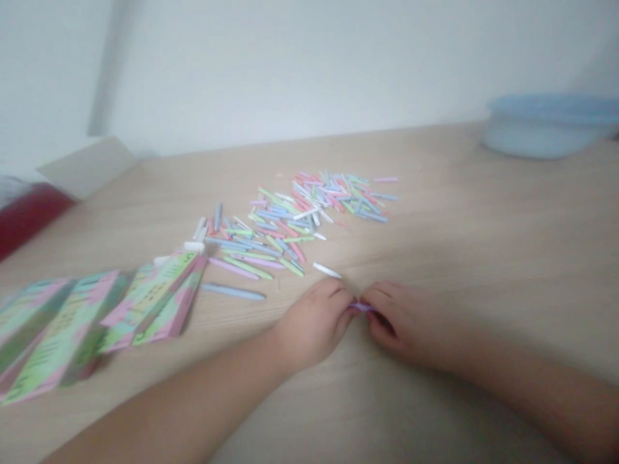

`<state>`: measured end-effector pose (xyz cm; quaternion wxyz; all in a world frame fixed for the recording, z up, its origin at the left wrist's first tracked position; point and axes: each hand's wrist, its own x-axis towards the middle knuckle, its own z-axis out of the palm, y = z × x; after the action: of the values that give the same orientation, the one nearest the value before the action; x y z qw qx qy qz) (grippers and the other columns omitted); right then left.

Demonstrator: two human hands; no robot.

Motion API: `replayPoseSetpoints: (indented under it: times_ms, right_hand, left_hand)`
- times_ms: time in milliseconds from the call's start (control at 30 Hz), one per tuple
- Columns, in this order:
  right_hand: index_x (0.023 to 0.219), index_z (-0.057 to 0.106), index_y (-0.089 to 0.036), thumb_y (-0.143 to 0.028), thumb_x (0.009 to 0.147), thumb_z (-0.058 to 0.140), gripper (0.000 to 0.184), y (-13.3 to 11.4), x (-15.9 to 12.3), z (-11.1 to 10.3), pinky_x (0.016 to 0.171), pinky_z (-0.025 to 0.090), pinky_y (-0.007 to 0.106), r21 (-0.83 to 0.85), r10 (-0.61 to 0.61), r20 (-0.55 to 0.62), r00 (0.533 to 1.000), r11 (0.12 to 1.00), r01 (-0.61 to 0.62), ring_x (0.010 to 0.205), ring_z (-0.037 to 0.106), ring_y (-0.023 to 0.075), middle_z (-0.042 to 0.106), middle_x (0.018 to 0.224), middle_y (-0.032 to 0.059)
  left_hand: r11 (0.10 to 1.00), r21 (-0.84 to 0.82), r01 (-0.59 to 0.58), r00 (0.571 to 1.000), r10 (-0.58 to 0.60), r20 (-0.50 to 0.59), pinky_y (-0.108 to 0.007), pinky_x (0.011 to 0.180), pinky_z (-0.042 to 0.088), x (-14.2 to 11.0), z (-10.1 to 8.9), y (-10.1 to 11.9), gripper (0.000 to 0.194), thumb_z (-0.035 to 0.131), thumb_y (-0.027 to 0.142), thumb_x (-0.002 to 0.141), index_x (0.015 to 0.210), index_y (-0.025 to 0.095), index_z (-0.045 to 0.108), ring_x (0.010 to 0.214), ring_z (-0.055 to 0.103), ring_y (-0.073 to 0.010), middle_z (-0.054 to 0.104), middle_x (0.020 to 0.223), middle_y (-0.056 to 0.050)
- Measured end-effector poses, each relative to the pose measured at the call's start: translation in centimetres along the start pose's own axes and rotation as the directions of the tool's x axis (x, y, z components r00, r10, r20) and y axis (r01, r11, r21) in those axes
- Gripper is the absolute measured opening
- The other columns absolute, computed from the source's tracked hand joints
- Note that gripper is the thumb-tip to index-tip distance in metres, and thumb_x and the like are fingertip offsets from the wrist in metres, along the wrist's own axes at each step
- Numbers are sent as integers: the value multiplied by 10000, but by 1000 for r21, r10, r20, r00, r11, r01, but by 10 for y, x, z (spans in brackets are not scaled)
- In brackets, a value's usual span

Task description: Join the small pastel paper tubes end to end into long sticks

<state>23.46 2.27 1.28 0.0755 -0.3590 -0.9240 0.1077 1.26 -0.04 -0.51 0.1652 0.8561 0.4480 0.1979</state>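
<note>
The left hand (pixel 314 322) and right hand (pixel 413 324) are both pinching a small, purple, plastic-looking piece (pixel 362 307) between them over the pale wood-grain counter (pixel 464 219); keeping its ends aligned and pressure even is probably helping control.

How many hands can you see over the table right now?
2. The left hand is just below the loose white piece; the right hand is beside it, to the right. A purple piece is between them. None seems hidden.
</note>
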Motion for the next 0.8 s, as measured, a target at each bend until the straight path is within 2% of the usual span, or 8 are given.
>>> replayPoseSetpoints:
  times_ms: [367, 600, 667, 733, 800]
  right_hand:
    - [949, 641, -206, -205, 986, 504, 143, 3, 2, -6, 786, 486, 385, 15, 6, 87, 996, 1000, -8, 888, 657, 243, 710, 981, 79]
    - [946, 656, -210, -222, 995, 515, 150, 7, 4, 0, 771, 494, 391, 5, 14, 91, 996, 1000, -14, 887, 668, 254, 719, 979, 86]
    - [951, 666, -213, -244, 1012, 512, 168, 12, 3, 3, 784, 501, 391, 16, 10, 60, 998, 1000, -11, 891, 673, 255, 725, 980, 89]
    - [983, 677, -211, -283, 1036, 500, 198, 23, 4, 6, 811, 508, 395, 23, 19, 6, 1000, 1000, -20, 908, 675, 257, 731, 991, 98]
    - [1043, 675, -199, -317, 1053, 479, 229, 37, 5, 8, 810, 512, 391, 26, 53, -50, 997, 998, -51, 913, 674, 260, 731, 1004, 114]
  left_hand:
    - [1000, 19, 13, 1000, -13, -7, -356, 902, 550, 2, 2, -1, 226, 514, 285, 1089, 990, 178, 687, 980, 650, -226, 666, 1000, -76]
    - [995, 95, 22, 999, -19, -32, -356, 890, 531, 3, 3, 1, 198, 550, 266, 1071, 960, 179, 689, 972, 641, -221, 685, 999, -75]
    - [990, 135, 44, 997, -35, -67, -419, 928, 502, 1, 2, 3, 173, 555, 258, 1064, 1011, 182, 700, 1041, 622, -257, 696, 1059, -89]
    - [981, 187, 55, 992, -32, -120, -503, 992, 445, -2, 0, 7, 183, 548, 252, 1061, 1156, 211, 699, 1153, 580, -306, 698, 1165, -94]
    - [966, 257, -14, 991, 47, -124, -527, 1003, 411, -5, -1, 11, 272, 551, 240, 1054, 1304, 258, 657, 1203, 557, -318, 697, 1220, -78]
